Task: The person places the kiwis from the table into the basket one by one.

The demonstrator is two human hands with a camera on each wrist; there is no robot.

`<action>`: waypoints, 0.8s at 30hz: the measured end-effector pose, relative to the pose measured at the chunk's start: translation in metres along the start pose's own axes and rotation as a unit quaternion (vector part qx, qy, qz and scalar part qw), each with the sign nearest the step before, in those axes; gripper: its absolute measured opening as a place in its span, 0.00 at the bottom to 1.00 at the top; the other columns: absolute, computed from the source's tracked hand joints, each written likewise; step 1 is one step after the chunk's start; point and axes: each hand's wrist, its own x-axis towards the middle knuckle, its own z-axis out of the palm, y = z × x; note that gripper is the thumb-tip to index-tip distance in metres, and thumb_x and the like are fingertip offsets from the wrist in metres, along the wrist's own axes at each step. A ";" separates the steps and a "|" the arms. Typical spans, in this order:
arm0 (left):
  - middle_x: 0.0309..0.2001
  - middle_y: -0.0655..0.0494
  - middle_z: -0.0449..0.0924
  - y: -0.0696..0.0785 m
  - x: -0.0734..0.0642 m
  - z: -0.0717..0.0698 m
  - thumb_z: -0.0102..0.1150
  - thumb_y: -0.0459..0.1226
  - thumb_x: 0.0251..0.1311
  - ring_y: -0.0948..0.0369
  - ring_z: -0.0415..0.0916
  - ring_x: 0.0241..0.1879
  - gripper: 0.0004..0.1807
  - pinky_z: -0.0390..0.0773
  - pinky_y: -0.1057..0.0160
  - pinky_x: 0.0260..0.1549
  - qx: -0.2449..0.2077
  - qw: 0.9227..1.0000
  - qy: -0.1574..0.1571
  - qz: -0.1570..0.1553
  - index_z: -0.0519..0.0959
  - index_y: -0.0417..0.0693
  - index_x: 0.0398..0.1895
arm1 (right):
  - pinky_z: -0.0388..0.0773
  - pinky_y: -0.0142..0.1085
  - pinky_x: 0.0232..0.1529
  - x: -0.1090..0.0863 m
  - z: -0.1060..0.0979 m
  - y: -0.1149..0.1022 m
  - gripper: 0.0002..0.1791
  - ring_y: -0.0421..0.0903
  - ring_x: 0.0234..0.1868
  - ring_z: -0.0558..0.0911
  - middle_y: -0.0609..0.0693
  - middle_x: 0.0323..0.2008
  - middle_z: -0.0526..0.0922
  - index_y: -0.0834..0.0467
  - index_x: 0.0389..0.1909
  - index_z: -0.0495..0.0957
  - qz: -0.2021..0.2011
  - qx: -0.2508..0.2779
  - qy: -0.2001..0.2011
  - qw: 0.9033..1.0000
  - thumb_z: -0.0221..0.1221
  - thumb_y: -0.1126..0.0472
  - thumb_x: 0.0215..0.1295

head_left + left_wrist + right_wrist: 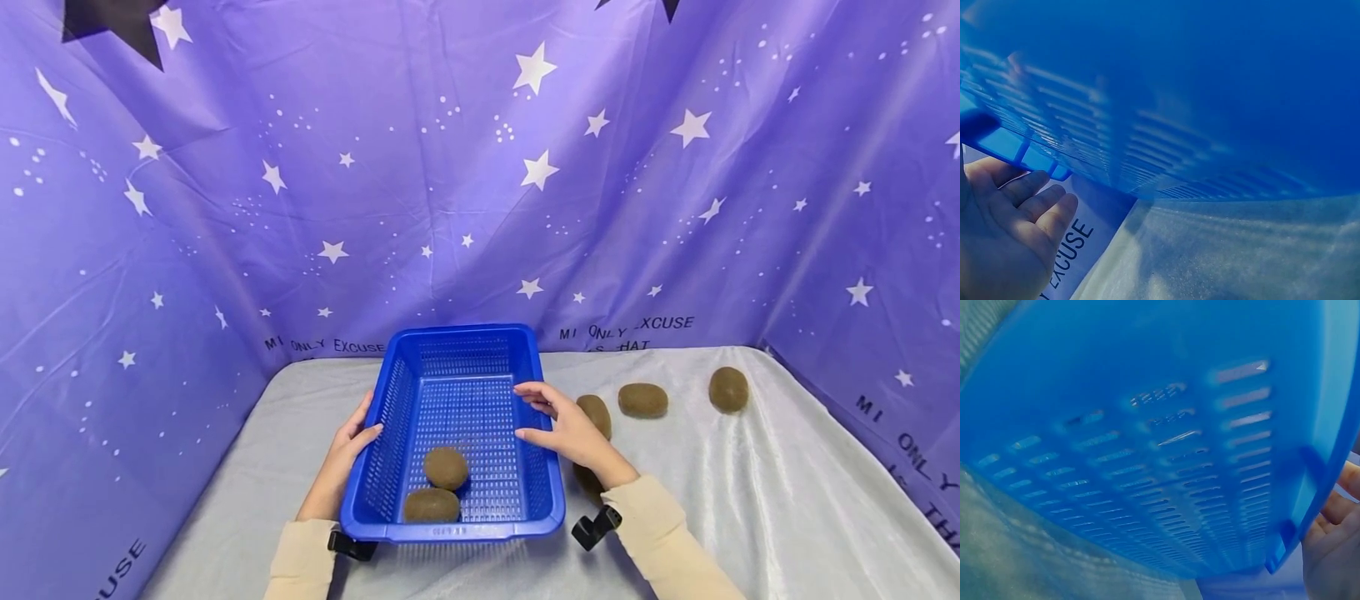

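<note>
A blue plastic basket (450, 531) with slotted walls stands in front of me, its near rim toward me. Two brown kiwis, a rounder one (446, 468) and a longer one (432, 505), lie at its near end. My left hand (347, 454) holds the left rim, thumb on top and fingers outside. In the left wrist view the fingers (1054, 206) extend below that rim. My right hand (566, 427) holds the right rim, thumb and fingers reaching over it. The right wrist view shows part of this hand (1338, 540) against the basket's edge.
Right of the basket, one kiwi (642, 400) lies on the pale cloth (757, 500) and another (728, 390) sits farther right. Two more, one upper (595, 413) and one lower (587, 480), are partly covered by my right arm. Purple starry curtains (450, 167) surround the table.
</note>
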 end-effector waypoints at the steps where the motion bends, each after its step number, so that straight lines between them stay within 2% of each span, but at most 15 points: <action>1: 0.73 0.42 0.44 0.000 0.000 0.000 0.44 0.32 0.67 0.64 0.68 0.54 0.36 0.75 0.65 0.45 0.001 1.000 0.000 0.004 0.42 0.46 0.75 | 0.67 0.41 0.60 0.000 0.000 0.002 0.32 0.59 0.59 0.71 0.61 0.58 0.73 0.65 0.60 0.67 -0.004 0.004 0.001 1.000 0.67 0.67 0.53; 8: 0.73 0.41 0.44 -0.001 0.000 -0.001 0.43 0.31 0.67 0.68 0.67 0.53 0.36 0.74 0.67 0.47 0.005 1.000 -0.001 0.008 0.42 0.45 0.75 | 0.69 0.40 0.59 -0.003 -0.005 0.005 0.29 0.58 0.57 0.72 0.61 0.56 0.74 0.64 0.58 0.69 -0.022 0.022 0.013 0.999 0.66 0.64 0.55; 17: 0.73 0.43 0.44 0.000 0.000 -0.001 0.44 0.32 0.67 0.66 0.67 0.54 0.36 0.74 0.66 0.47 0.005 1.000 0.004 0.001 0.42 0.47 0.75 | 0.67 0.32 0.59 -0.015 -0.016 0.007 0.27 0.62 0.58 0.71 0.67 0.55 0.73 0.67 0.57 0.69 -0.032 0.053 0.036 0.997 0.65 0.69 0.56; 21: 0.74 0.43 0.43 0.000 0.000 -0.001 0.44 0.31 0.67 0.67 0.67 0.54 0.36 0.74 0.66 0.47 0.005 1.000 0.002 0.002 0.42 0.46 0.75 | 0.67 0.29 0.59 -0.023 -0.022 0.009 0.27 0.61 0.58 0.71 0.66 0.56 0.73 0.67 0.57 0.69 -0.021 0.049 0.045 0.998 0.64 0.68 0.56; 24: 0.73 0.43 0.43 0.001 0.000 -0.001 0.44 0.32 0.67 0.67 0.67 0.54 0.37 0.74 0.66 0.46 0.005 1.000 0.002 -0.001 0.42 0.46 0.75 | 0.67 0.28 0.58 -0.029 -0.027 0.012 0.27 0.58 0.58 0.72 0.64 0.56 0.73 0.67 0.57 0.69 -0.010 0.038 0.053 0.998 0.64 0.67 0.56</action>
